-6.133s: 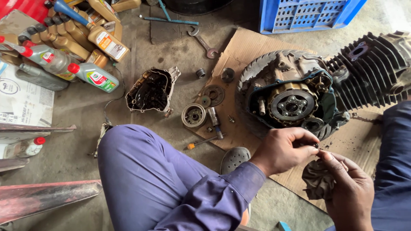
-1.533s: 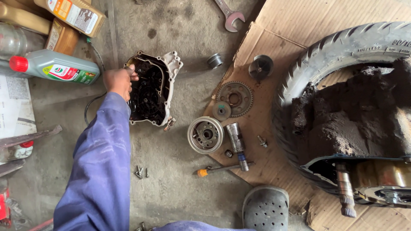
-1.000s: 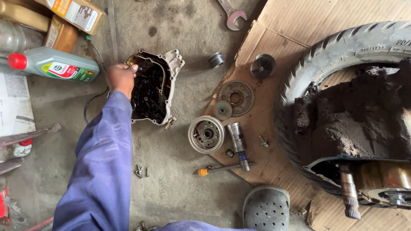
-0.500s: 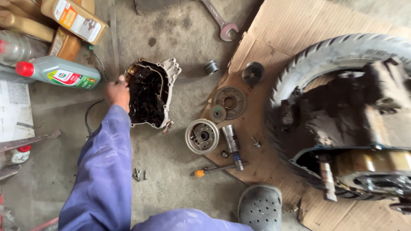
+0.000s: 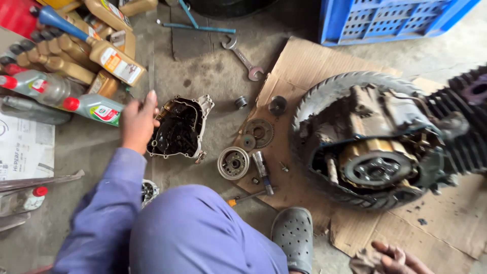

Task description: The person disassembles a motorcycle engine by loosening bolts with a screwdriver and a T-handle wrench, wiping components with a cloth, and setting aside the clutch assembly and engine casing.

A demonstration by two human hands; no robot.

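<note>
Black oil coated the inside of the engine cover (image 5: 178, 128), which lay on the grey floor (image 5: 213, 61) with its hollow side up. The left hand (image 5: 138, 123) rested at the cover's left edge. Its fingers (image 5: 150, 99) were spread open and held nothing. The arm wore a blue sleeve (image 5: 104, 213).

The right hand (image 5: 393, 259) showed at the bottom edge, low and well apart from the cover. It touched a dirty rag (image 5: 366, 263), but I could not tell how tight its hold was.

Just right of the cover sat a small round metal part (image 5: 233, 163). A flat gear (image 5: 259, 133) lay on the brown cardboard (image 5: 299, 66). A big engine (image 5: 380, 147) sat in a tyre on that cardboard. Oil bottles (image 5: 94, 107) lay left of the hand. A spanner (image 5: 242, 57) lay near the top.
</note>
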